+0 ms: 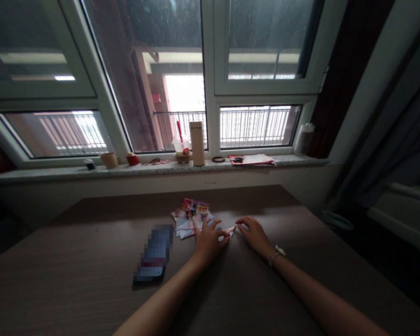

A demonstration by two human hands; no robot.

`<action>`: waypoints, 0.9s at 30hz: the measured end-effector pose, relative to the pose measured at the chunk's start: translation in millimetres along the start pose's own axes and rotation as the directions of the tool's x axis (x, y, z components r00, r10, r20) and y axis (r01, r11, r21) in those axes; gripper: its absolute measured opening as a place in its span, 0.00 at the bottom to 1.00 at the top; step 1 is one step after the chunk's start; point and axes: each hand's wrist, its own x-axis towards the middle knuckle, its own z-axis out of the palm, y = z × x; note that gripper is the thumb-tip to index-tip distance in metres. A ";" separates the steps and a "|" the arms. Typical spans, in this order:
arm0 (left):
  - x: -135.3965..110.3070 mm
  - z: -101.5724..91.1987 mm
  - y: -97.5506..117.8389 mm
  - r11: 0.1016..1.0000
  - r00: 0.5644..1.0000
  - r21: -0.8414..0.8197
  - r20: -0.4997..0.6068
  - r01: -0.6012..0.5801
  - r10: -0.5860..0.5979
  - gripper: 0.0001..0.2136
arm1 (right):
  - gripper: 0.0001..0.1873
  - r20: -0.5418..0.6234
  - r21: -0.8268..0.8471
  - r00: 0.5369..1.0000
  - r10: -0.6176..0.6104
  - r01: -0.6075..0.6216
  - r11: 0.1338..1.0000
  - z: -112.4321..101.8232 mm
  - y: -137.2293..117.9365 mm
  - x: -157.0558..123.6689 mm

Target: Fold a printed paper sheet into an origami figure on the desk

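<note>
Both of my hands rest on a dark wooden table (73,261). My left hand (208,240) lies flat with its fingers spread, pressing on a small folded piece of coloured paper (230,231). From the right, my right hand (254,233) touches the same paper with curled fingertips. A white band sits on my right wrist. Just behind my left hand lies a loose pile of colourful printed paper sheets (191,215).
A dark phone (154,254) lies on the table left of my left arm. On the stone windowsill (56,171) stand a tall beige flask (197,143), a plastic cup with a red straw (181,145), small cups, scissors (231,159) and red papers (254,159).
</note>
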 end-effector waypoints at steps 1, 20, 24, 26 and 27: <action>-0.2 0.5 -0.4 1.000 1.000 -0.004 -0.004 0.001 -0.001 0.04 | 0.13 0.016 0.018 1.000 -0.025 0.025 1.000 -1.4 2.5 -0.1; 1.5 -2.7 0.5 0.999 0.998 0.003 0.047 0.048 -0.048 0.05 | 0.10 0.124 -0.052 0.984 -0.126 0.134 0.990 -8.4 0.5 -11.7; 2.3 -1.6 -0.8 0.999 0.997 0.003 0.062 0.050 -0.050 0.05 | 0.11 0.148 -0.079 0.984 -0.103 0.116 0.990 -11.5 -0.5 -11.2; 2.7 -1.5 -1.0 0.999 0.996 0.002 0.070 0.053 -0.053 0.05 | 0.11 0.154 -0.104 0.982 -0.107 0.124 0.987 -14.1 -1.4 -10.8; 2.8 -1.8 -0.8 0.999 0.996 0.003 0.073 0.054 -0.054 0.05 | 0.12 0.157 -0.117 0.981 -0.113 0.132 0.984 -15.4 -1.8 -10.6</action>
